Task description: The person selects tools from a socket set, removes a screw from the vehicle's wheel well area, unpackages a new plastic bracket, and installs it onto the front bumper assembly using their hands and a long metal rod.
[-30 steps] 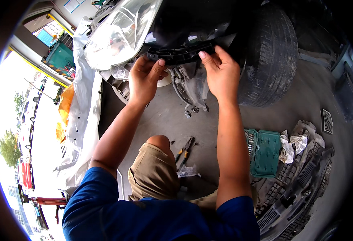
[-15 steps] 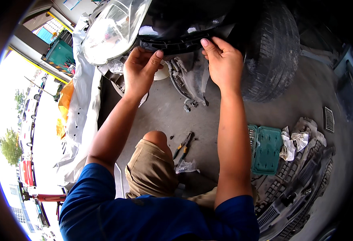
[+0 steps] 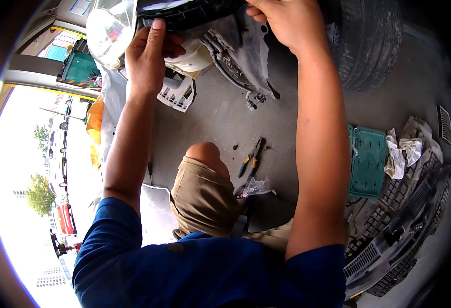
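Note:
My left hand [image 3: 148, 56] pinches the left end of a black ribbed plastic strip [image 3: 184, 15], thumb in front. My right hand [image 3: 282, 25] has its fingers closed at the strip's right end, near the top edge of the picture, where their tips are partly cropped. The strip is at the black car body, right beside the clear headlight [image 3: 107, 36]. Below it hang hoses [image 3: 225, 72] and a ragged grey liner [image 3: 256, 61]. A dusty tyre [image 3: 369, 51] stands to the right of my right hand.
Pliers [image 3: 251, 161] and crumpled plastic [image 3: 259, 187] lie on the floor beside my knee. At right are a green tool case [image 3: 366, 161], white crumpled rags [image 3: 395, 159] and removed dark trim panels [image 3: 389, 226]. A sheet [image 3: 112, 97] hangs at left beside the bright opening.
Both hands have moved up in the picture with the strip, my right hand also rightward, my left leftward. The view has shifted, showing more hoses and a pale bracket below.

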A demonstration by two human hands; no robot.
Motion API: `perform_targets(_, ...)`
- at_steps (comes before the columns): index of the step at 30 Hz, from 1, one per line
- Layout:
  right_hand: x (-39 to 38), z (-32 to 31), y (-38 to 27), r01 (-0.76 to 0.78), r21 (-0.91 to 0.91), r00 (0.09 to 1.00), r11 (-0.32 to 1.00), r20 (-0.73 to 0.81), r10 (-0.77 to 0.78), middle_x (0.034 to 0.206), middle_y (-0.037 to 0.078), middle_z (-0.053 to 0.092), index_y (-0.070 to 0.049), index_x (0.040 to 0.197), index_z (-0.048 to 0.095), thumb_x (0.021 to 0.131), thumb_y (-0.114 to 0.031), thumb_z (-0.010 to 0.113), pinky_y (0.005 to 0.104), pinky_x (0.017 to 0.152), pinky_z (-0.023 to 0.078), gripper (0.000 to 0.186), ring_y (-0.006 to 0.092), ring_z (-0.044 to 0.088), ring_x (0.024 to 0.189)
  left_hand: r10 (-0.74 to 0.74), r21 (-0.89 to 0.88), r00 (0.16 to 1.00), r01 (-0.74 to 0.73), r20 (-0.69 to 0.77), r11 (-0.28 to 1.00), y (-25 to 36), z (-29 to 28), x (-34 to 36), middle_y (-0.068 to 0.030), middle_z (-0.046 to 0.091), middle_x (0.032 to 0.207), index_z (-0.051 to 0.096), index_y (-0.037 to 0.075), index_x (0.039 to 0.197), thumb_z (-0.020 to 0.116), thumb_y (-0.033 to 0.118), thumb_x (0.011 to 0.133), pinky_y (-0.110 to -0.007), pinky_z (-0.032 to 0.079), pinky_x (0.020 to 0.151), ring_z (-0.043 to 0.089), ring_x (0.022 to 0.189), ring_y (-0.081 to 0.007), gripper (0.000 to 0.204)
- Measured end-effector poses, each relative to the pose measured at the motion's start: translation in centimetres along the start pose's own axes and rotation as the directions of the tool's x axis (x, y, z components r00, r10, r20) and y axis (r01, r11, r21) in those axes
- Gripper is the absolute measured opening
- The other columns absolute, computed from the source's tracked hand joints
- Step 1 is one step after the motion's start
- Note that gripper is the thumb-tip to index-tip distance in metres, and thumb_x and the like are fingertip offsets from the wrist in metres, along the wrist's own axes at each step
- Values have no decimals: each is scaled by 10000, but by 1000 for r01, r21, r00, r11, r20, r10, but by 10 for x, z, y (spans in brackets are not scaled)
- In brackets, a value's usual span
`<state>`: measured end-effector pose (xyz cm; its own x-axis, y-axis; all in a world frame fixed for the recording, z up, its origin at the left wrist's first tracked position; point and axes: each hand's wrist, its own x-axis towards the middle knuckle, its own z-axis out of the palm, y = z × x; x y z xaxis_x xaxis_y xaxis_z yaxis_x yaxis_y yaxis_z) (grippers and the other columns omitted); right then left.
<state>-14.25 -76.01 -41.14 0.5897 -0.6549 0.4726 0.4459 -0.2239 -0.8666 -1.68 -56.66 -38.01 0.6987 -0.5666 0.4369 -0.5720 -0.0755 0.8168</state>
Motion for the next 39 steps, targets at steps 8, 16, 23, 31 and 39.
perform_targets(8, -4, -5, 1, 63, -66, 998, 996, -8, -64, 567, 60, 600, 41, 733, 653, 842, -185, 660, 281, 486, 422, 251, 106, 528, 489, 52, 63, 998, -51, -19, 997, -3, 4, 4, -109, 649, 738, 599, -7, 849, 541, 343, 938, -261, 477, 581, 619, 611, -165, 367)
perform_targets(16, 0, -2, 2, 8, -21, 1000, 1000, -27, -8, 608, 84, 632, 26, 842, 683, 841, -199, 662, 281, 508, 433, 226, 115, 553, 518, 118, 67, 991, -113, -69, 991, 2, 11, 6, -1, 585, 646, 630, 39, 869, 690, 205, 850, -205, 403, 512, 498, 522, -70, 178)
perform_targets(23, 0, -2, 1, -30, 39, 1000, 999, -3, 30, 563, 63, 590, 21, 800, 666, 846, -190, 657, 283, 495, 410, 216, 105, 509, 494, 109, 92, 984, -97, -141, 991, -1, 14, 9, 25, 529, 556, 624, 48, 809, 712, 154, 827, -192, 309, 418, 410, 429, -42, 138)
perform_targets(31, 2, 4, 21, 140, 79, 967, 987, -225, -119, 677, 155, 650, -38, 788, 709, 743, -220, 742, 305, 546, 488, 190, 246, 633, 568, 183, 73, 970, -173, -158, 982, -10, 16, 12, -5, 573, 611, 626, 32, 849, 702, 134, 831, -190, 296, 372, 420, 419, -45, 128)
perform_targets(39, 0, 4, 17, 22, -29, 981, 999, -191, -27, 634, 143, 636, -32, 731, 690, 744, -232, 737, 324, 541, 485, 206, 260, 627, 564, 138, 3, 983, -138, -125, 990, -12, 12, 13, 0, 555, 586, 599, 47, 796, 715, 158, 825, -194, 340, 389, 438, 425, -53, 163)
